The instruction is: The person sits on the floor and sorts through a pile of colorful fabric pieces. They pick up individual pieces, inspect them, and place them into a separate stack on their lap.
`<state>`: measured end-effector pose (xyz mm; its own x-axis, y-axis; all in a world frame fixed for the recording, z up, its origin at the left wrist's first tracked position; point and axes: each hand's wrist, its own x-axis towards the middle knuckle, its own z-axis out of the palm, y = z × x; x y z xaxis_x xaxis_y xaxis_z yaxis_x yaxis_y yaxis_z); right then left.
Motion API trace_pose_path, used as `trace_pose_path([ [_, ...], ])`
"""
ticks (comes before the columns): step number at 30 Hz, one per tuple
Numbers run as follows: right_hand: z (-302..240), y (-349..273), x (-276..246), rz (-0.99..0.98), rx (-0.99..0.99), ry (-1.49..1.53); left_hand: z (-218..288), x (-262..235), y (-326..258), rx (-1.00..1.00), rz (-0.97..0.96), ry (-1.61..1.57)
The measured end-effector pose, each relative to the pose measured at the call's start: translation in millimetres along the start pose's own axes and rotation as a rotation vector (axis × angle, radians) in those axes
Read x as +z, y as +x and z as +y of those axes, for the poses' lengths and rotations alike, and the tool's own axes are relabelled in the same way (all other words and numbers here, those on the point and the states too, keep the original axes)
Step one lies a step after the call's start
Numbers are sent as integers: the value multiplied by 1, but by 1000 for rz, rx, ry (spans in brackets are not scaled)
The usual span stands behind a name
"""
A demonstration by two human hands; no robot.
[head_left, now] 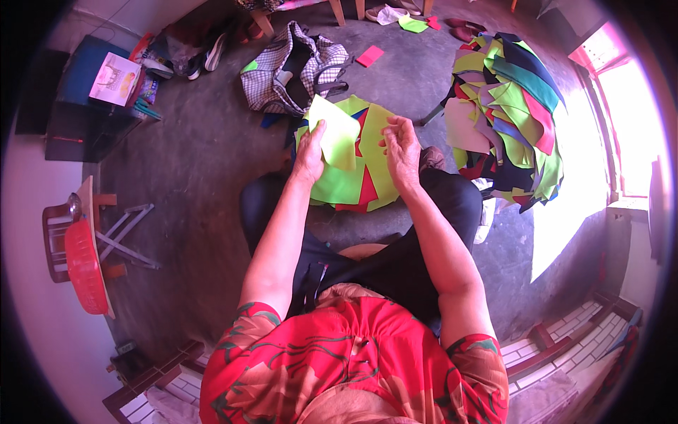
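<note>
One lime piece point(337, 136) is raised in the left hand point(308, 157), pinched along its left edge, the thumb against the near face and the fingers mostly hidden behind it. Holding just that margin leaves the rest uncovered, probably so that it hangs flat and in plain sight. The right hand point(402, 152) hovers over the right side of a round pile point(339, 188), its fingers half curled and parted; nothing shows in it, though I cannot tell whether something thin hides behind the fingertips. The pile, mostly lime with red wedges, lies on the floor point(191, 233) between the knees point(462, 201), seemingly because both hands meet there easily. A bigger heap point(505, 116) of mixed colours stands toward the floor's right edge, presumably there to be near the right arm. Toward the floor's far edge, a checked bag point(261, 76) slumps open, and a red piece point(369, 56) lies apart.
</note>
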<state>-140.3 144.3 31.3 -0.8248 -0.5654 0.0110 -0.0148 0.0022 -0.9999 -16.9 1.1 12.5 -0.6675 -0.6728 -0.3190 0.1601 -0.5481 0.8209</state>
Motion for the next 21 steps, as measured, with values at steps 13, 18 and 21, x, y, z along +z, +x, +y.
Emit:
trace_pose_path([
  [13, -7, 2, -1, -26, 71, 91, -48, -21, 46, -188, 320, -12],
  [18, -9, 2, -1, -44, 110, 100, -57, -46, 37, -120, 254, 93],
  [21, -10, 1, 0, -47, 117, 94, -56, -40, 31, -129, 436, 228],
])
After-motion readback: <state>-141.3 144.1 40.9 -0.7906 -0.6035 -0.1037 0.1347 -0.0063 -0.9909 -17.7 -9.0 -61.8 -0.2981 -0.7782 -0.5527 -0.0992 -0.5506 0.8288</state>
